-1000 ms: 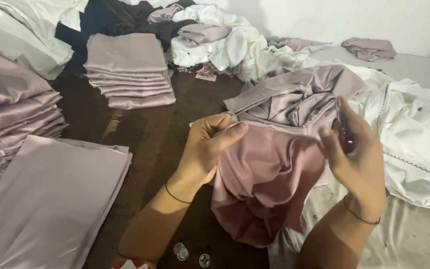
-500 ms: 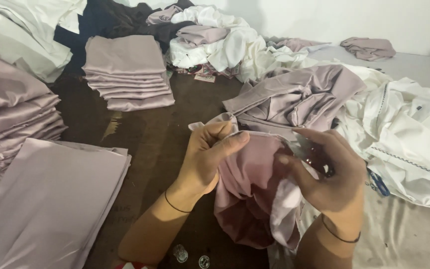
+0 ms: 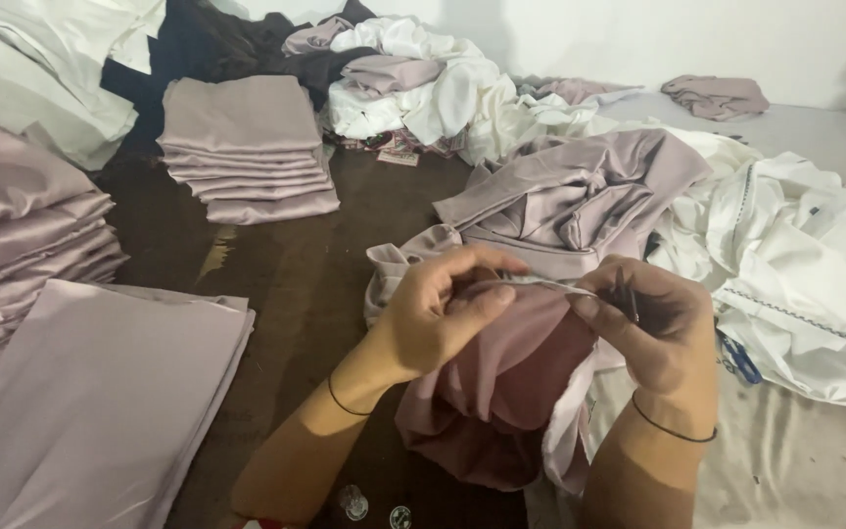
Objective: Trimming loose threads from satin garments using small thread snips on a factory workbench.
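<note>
Left hand (image 3: 438,318) pinched shut on hem of mauve cloth (image 3: 511,392). Right hand (image 3: 653,328) curled closed on same hem, maybe small tool, can't tell. Cloth bunched over dark table (image 3: 345,235). Keep hem taut between hands, grip close.

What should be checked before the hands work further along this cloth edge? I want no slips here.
1. Left hand pinches the hem of the mauve satin cloth: ok.
2. Right hand grips the same hem: ok.
3. Hem stretched taut between both hands: ok.
4. Thin dark tool in the right hand, its kind and tip: cannot tell.
5. Rest of the cloth hangs free below the hands: ok.
6. Folded mauve stack lies apart from the hands: ok.
</note>
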